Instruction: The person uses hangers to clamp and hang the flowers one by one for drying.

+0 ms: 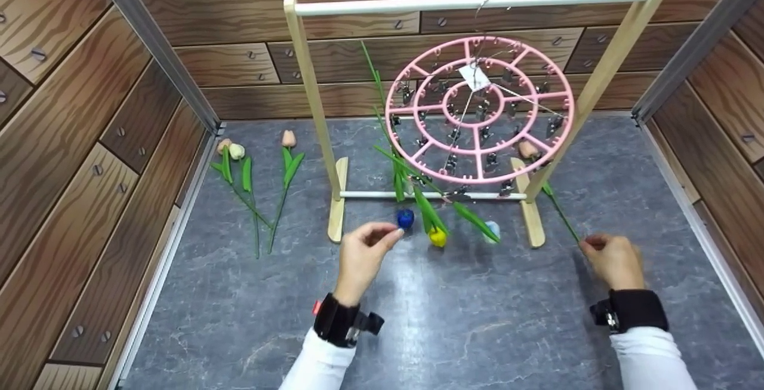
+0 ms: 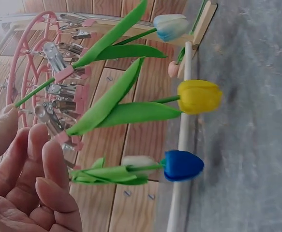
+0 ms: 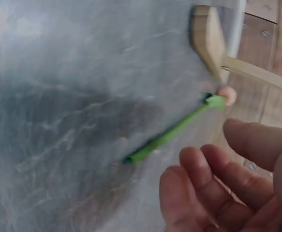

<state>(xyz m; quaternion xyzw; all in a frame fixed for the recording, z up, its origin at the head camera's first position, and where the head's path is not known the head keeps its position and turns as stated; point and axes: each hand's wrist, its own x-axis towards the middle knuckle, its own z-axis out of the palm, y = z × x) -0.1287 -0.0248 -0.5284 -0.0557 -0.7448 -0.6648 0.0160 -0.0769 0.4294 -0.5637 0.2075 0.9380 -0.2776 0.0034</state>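
Observation:
My left hand (image 1: pixel 361 258) is just beside a blue tulip (image 1: pixel 406 218) that hangs head down. In the left wrist view the thumb (image 2: pixel 0 128) and loosely curled fingers have nothing between them; a green stem passes by the thumb tip. A yellow tulip (image 2: pixel 200 96) and a white-and-blue tulip (image 2: pixel 171 26) also hang head down from metal clips of a pink ring hanger (image 1: pixel 477 151). My right hand (image 1: pixel 618 261) hovers near the stem end of a peach tulip (image 3: pixel 170 133) lying on the grey surface. Its thumb and fingers are apart, holding nothing.
A wooden rack (image 1: pixel 313 97) with a white top bar (image 1: pixel 394 5) carries the ring hanger. On the left lie peach tulips (image 1: pixel 289 138) and a white tulip (image 1: pixel 237 151). Wood-patterned walls (image 1: pixel 209 25) enclose the grey surface (image 1: pixel 239 318).

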